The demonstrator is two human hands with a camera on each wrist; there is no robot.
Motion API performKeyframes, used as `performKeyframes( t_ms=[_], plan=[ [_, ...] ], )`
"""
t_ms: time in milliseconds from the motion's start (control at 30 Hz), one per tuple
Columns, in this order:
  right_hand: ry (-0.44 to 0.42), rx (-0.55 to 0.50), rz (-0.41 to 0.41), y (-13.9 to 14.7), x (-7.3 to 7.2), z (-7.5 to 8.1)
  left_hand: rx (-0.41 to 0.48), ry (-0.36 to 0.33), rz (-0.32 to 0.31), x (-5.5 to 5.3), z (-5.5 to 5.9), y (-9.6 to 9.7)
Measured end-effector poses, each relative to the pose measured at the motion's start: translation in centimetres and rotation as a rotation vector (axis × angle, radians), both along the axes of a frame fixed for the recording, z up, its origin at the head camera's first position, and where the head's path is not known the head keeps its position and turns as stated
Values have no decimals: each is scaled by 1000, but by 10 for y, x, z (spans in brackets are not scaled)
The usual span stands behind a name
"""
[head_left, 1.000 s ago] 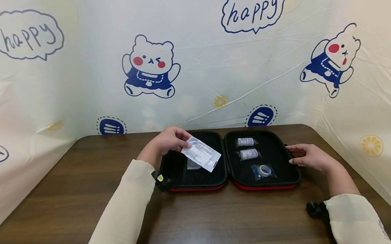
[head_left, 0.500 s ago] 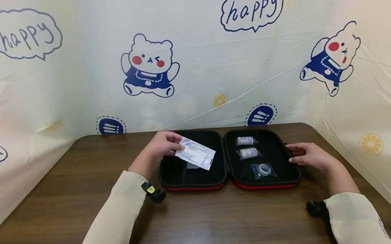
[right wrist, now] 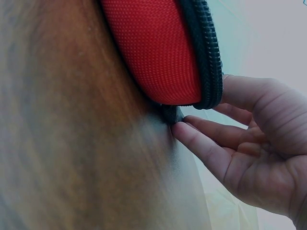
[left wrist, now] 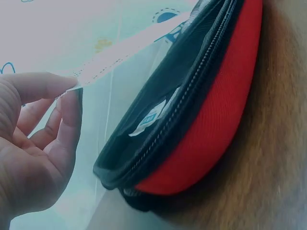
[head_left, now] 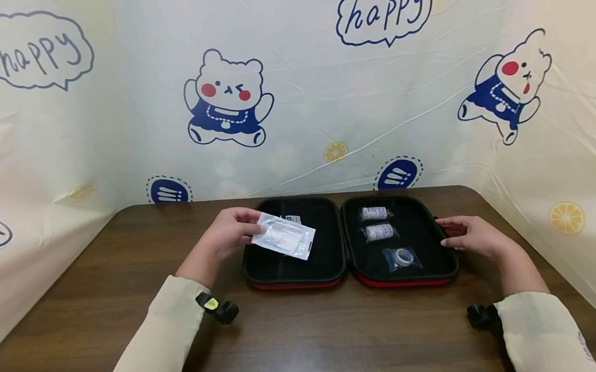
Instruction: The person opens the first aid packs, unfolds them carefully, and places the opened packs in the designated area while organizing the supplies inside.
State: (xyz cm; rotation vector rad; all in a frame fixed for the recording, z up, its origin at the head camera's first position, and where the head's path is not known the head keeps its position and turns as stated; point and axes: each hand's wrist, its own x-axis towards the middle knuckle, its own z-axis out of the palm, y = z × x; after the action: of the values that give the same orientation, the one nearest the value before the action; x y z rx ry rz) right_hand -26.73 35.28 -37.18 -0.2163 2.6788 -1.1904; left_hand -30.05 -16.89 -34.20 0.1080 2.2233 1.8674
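Note:
My left hand (head_left: 233,231) pinches a flat white printed packet (head_left: 284,235) by its near-left corner, thumb and fingertips at its edge. The packet hangs tilted over the left half of an open black-lined zippered case (head_left: 331,268) with a red shell. In the left wrist view the packet (left wrist: 112,57) shows nearly edge-on above the rim. A small pouch with a printed label (head_left: 293,219) lies in that half, partly covered. My right hand (head_left: 477,236) holds the case's right side. In the right wrist view its thumb is at the zipped rim and its fingers are at a black loop (right wrist: 171,114).
In the case's right half lie two wrapped white rolls (head_left: 379,232) and a ring-shaped roll in a clear blue bag (head_left: 403,258). The brown wooden table (head_left: 310,342) carries the case near its back edge. A printed curtain (head_left: 301,92) stands behind and at both sides.
My left hand has drawn the packet left and toward me, turning it flatter, and a labelled pouch now shows behind it. The right hand stays at the case's side.

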Motion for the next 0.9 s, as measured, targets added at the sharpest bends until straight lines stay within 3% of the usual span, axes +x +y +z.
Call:
performKeyframes(
  t_ms=[900],
  plan=[
    [18, 13, 5, 1, 0, 0, 60, 6, 33, 24, -7, -43]
  ],
)
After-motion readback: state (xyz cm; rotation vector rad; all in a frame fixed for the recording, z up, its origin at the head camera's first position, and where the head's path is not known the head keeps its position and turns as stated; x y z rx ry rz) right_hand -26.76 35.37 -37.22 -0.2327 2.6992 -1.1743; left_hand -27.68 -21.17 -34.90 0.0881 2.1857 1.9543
